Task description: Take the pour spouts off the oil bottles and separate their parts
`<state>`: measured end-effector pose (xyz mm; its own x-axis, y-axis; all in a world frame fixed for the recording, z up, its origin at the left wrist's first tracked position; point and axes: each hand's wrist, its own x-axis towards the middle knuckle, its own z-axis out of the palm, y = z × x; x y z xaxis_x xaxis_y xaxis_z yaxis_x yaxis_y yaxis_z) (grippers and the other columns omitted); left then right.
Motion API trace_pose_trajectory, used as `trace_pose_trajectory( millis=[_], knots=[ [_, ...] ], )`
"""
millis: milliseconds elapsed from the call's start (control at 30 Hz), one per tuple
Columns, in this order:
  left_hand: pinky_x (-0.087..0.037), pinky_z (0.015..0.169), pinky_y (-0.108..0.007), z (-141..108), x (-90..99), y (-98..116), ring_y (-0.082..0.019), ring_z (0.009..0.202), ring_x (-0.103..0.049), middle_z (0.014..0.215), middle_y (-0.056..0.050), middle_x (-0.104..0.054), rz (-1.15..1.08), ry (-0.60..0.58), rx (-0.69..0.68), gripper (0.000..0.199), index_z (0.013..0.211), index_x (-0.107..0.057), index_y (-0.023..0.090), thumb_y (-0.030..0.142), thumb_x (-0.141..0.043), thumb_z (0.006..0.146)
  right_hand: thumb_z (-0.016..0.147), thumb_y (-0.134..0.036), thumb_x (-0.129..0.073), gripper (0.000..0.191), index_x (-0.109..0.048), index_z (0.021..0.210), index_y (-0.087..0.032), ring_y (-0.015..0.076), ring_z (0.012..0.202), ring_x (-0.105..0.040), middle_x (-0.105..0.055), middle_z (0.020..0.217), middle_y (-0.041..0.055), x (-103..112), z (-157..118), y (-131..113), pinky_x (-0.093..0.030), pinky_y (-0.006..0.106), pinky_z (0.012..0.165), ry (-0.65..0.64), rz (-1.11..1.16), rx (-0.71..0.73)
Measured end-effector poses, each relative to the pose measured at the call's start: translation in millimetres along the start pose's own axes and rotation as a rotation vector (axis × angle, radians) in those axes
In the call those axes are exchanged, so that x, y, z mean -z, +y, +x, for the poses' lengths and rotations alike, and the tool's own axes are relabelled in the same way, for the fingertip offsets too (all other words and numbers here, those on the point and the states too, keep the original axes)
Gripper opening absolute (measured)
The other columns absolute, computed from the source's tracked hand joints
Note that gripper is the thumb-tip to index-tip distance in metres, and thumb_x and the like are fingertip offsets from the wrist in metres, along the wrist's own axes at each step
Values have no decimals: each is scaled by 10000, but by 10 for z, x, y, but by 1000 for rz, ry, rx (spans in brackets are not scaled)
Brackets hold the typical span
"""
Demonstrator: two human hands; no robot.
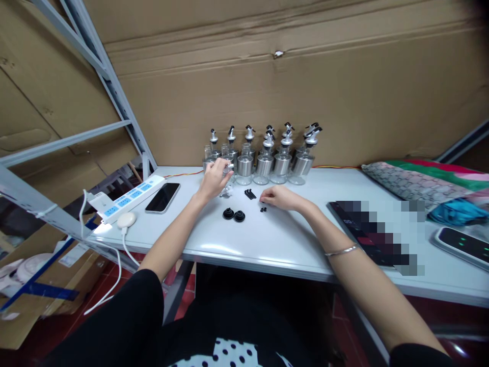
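My left hand (pixel 216 178) is closed on a small pale piece (pixel 229 165) in front of the bottles at the left. Under its fingers, more pale pieces (pixel 226 191) lie on the table. My right hand (pixel 280 197) has its fingertips pinched together at the tabletop, beside tiny black parts (pixel 263 209); whatever it holds is too small to make out. Between the hands lie some black lever-like pieces (pixel 250 194). Nearer the front edge sit two round black stoppers (pixel 239 216). Glass bottles with steel bands (pixel 265 166) stand in rows behind, several with silver-and-black pour spouts.
A phone (pixel 163 198), a power strip (pixel 132 199) and a white round plug (pixel 126 219) with a cable are at the left. On the right lie a dark, partly pixelated tablet (pixel 357 229), a device with green lights (pixel 464 246) and colourful fabric (pixel 405 183). Cardboard stands behind.
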<state>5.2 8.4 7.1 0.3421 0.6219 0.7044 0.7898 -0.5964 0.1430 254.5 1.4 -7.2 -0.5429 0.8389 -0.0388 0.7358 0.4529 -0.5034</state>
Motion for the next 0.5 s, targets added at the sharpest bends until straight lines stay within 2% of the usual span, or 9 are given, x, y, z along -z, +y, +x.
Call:
trace_pose_trajectory(
  millis=[200,367,500],
  knots=[
    [-359,903,-336,6,17,44,-193,993,-531,1058,-94,-576,10,4,-20,240,1057,-463,163,355,-396,929,727,-209,-562,183,-719,793,-143,141,698,-588,-711,769,34,13,-7,1,-414,224,662,-28,-20,20],
    [-365,894,-335,2,22,66,-196,976,-534,1044,-94,-574,19,-18,-25,219,1048,-470,163,334,-410,924,765,-259,-536,231,-727,783,-130,126,605,-547,-677,662,27,31,-26,-36,-399,227,609,-47,-31,22],
    [-371,892,-331,-7,19,79,-193,963,-533,1036,-89,-572,6,-29,-31,212,1055,-471,160,314,-436,914,766,-302,-549,251,-725,786,-124,121,572,-549,-656,609,26,28,-45,-59,-413,225,604,-79,51,-8]
  ],
)
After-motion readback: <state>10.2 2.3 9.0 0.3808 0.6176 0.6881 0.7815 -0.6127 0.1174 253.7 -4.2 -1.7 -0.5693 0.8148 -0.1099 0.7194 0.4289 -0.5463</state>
